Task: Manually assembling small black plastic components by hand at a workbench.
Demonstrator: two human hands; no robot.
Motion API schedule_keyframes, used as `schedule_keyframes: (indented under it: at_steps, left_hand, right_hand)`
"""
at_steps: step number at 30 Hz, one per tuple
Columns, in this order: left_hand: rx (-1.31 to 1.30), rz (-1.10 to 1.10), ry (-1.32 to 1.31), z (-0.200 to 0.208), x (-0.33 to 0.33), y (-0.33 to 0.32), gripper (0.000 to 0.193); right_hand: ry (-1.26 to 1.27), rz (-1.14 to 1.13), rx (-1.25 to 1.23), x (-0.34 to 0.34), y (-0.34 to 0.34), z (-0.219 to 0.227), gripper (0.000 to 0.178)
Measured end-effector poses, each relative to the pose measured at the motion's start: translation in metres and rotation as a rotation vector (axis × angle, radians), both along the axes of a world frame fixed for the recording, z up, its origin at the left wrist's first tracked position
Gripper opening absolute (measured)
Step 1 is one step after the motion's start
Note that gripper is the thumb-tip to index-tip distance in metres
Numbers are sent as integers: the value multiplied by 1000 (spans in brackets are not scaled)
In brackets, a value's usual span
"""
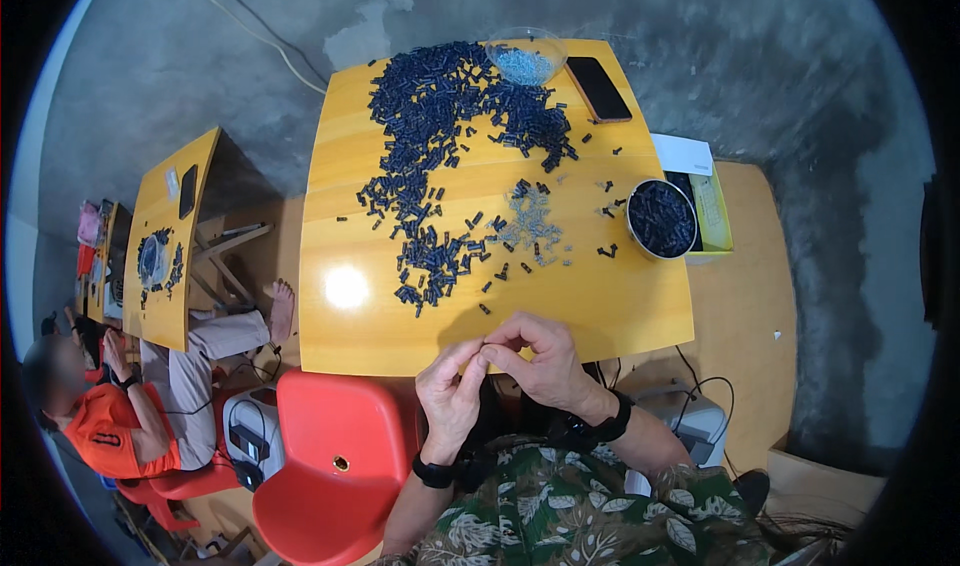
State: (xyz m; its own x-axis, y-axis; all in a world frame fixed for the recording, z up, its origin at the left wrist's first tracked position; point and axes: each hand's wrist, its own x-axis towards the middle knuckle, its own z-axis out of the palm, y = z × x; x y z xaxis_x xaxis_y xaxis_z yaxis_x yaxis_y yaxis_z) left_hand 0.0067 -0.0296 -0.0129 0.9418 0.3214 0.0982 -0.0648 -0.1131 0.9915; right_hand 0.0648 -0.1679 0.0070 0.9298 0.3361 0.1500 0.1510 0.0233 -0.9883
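Observation:
My left hand [450, 394] and my right hand [545, 364] meet at the fingertips just off the near edge of the yellow table [570, 316]. Thumbs and fingers of both are pinched together; whatever they grip is too small to make out. Beyond them lies a large spread of small black plastic pieces [425, 106], thinning toward me. A loose patch of tiny silver metal parts [530, 218] sits mid-table, with several black pieces scattered around it. At the right edge, a round tub [633, 234] is filled with similar black pieces.
A clear bowl [550, 44] of tiny silvery parts and a dark phone [600, 90] are at the far edge. A yellow box [714, 216] stands beyond the tub. Left of me is a red chair [335, 426]; another person [120, 431] sits by a second table [180, 286].

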Motion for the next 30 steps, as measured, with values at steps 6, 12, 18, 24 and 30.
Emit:
schedule_keyframes:
  at_steps: [6,12,18,24,30]
  left_hand:
    - [-36,-27,-2,-13,4,8,11]
    - [-129,44,31,-28,9,19,8]
    - [-179,46,43,-35,13,22,9]
    - [-236,44,48,-41,14,21,9]
    - [-187,49,47,-41,8,21,9]
  right_hand:
    - [-1,108,-125,18,-5,3,12]
    - [-260,-226,-589,95,-15,17,9]
    - [-278,-285,-881,154,-5,5,11]
    - [-423,-325,-904,168,8,-25,10]
    - [-382,-252,-993,165,10,-29,11]
